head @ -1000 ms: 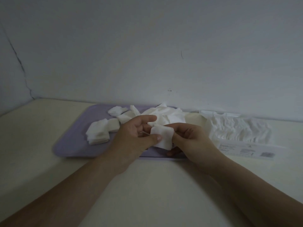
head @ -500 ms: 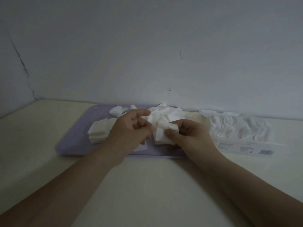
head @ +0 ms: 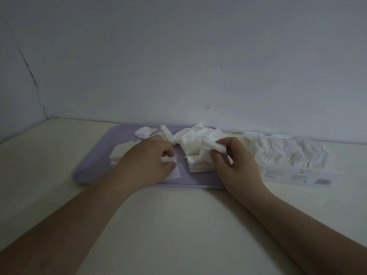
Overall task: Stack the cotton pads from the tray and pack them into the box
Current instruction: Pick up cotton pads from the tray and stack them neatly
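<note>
Tray: a flat lilac rectangular tray (head: pixel 93 169) lay on the cream tabletop (head: pixel 178 225), beneath both hands.
Tray contents, between the hands: a neat low stack of white square cotton pads (head: pixel 198 166) sat just inside the right hand's fingers.
Tray contents, beyond the grips: a loose heap of rumpled white cotton pads (head: pixel 190 137) spread behind both hands towards the wall. One crumpled stray pad (head: pixel 143 132) lay at the far edge.
Tray contents, outside the left hand: a second flat stack of white pads (head: pixel 121 156) was partly hidden by the wrist. A single flat pad (head: pixel 175 173) showed under the knuckles.
Box: a clear plastic box with a printed white label (head: pixel 297 176) stood outside the right hand, off the tray. It was filled with rows of wavy white pads.
Left hand (head: pixel 148 165): fingers were curled round a small bunched white cotton pad (head: pixel 168 159), which peeked out at the fingertips.
Right hand (head: pixel 236 163): thumb and fingers pinched a limp white cotton pad (head: pixel 213 146), lifted above the middle stack and touching the heap.
Pad look: thin, soft, square, creased where gripped.
</note>
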A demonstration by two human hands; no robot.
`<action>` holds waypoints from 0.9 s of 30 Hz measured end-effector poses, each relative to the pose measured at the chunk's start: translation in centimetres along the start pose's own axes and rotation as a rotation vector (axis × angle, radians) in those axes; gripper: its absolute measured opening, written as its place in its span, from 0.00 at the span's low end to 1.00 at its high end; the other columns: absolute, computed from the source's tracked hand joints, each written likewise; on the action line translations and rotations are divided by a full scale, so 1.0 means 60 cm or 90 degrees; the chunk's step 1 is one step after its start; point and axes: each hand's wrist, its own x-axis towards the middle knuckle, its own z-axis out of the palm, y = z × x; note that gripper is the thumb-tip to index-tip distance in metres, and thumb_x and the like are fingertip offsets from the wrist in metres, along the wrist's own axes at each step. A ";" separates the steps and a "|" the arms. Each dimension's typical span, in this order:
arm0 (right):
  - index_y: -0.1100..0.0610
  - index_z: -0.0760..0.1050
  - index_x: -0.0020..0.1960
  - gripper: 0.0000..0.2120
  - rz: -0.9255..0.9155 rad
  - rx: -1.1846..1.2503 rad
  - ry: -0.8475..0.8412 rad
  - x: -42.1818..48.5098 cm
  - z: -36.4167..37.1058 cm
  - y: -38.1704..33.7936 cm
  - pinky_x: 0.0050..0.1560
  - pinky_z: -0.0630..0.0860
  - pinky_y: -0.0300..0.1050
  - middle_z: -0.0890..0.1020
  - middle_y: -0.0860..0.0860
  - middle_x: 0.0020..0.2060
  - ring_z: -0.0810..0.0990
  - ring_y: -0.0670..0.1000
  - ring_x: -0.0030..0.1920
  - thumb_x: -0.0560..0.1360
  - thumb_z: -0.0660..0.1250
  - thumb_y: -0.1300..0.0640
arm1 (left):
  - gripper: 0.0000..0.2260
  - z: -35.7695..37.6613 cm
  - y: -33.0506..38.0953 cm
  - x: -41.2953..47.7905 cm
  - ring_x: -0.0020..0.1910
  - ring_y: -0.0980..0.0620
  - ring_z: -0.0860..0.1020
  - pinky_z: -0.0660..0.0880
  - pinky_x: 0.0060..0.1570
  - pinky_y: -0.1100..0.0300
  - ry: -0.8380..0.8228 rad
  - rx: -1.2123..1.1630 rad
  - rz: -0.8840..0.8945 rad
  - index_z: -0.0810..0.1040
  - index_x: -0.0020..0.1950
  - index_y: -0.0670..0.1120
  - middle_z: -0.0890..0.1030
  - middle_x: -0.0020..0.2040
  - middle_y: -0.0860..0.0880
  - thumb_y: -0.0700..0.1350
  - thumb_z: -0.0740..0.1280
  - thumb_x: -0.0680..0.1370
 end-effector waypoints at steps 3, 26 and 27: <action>0.53 0.76 0.53 0.03 -0.019 -0.013 -0.041 -0.002 0.003 0.001 0.41 0.72 0.32 0.81 0.45 0.40 0.77 0.43 0.38 0.80 0.67 0.59 | 0.06 0.010 -0.006 0.002 0.41 0.50 0.76 0.75 0.42 0.54 0.061 0.013 0.046 0.83 0.49 0.52 0.75 0.46 0.55 0.49 0.76 0.74; 0.50 0.74 0.51 0.03 0.031 -0.002 0.007 0.006 0.001 0.006 0.40 0.76 0.36 0.82 0.45 0.40 0.81 0.47 0.39 0.80 0.67 0.57 | 0.12 0.059 0.018 0.003 0.50 0.55 0.79 0.76 0.52 0.57 -0.061 -0.124 0.169 0.84 0.58 0.49 0.83 0.53 0.53 0.48 0.71 0.75; 0.50 0.74 0.51 0.03 0.036 0.008 0.003 0.006 0.001 0.006 0.42 0.78 0.40 0.83 0.46 0.40 0.82 0.48 0.39 0.80 0.67 0.57 | 0.12 0.059 0.017 0.004 0.51 0.55 0.79 0.76 0.54 0.59 -0.064 -0.120 0.170 0.84 0.58 0.49 0.83 0.54 0.53 0.48 0.71 0.75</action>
